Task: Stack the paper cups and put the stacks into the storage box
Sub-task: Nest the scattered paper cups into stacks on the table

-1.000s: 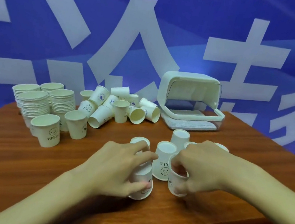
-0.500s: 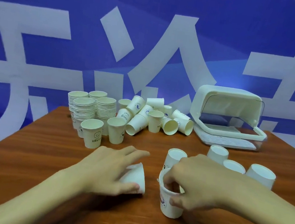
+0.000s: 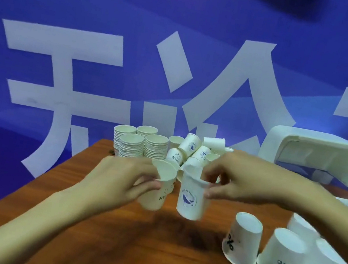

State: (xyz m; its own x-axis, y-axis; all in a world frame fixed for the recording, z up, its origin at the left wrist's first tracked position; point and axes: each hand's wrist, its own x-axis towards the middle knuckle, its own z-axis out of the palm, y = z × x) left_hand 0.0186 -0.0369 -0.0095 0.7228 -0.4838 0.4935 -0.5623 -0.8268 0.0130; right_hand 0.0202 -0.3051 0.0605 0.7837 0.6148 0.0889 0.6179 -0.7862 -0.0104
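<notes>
At the back left of the desk (image 3: 181,260), four finished stacks (image 3: 133,148) stand close together. Nearer, and lifted above the wood, the left hand (image 3: 121,178) has its fingers curled round the wall of a lettered cup (image 3: 158,196), mouth up and tipped a little to the right. Just beside it, the right hand (image 3: 236,179) pinches the rim of a whale-print cup (image 3: 190,200) from above, fingers bent over the lip, so that the cup hangs upright, clear of the desk. The two cups are almost touching but not nested.

The step looks to be nesting one in the other. It should go best if the left cup is levelled first, its base brought over the other's mouth, then lowered straight. Fingers hooked over the receiving rim would block it, so that grip wants moving to the wall. A light squeeze matters: thin paper pressed oval is likely to jam.

Whether a second cup already sits inside the whale-print one is hard to tell. The left fingers cover half the lettering. Behind the hands a loose pile (image 3: 190,150) of cups is partly hidden, so it cannot be counted. At the right front, upturned cups (image 3: 242,240) run off the frame edge. Behind them, the storage box (image 3: 316,155) has its lid raised and its right end cut off, and what it holds cannot be seen.
</notes>
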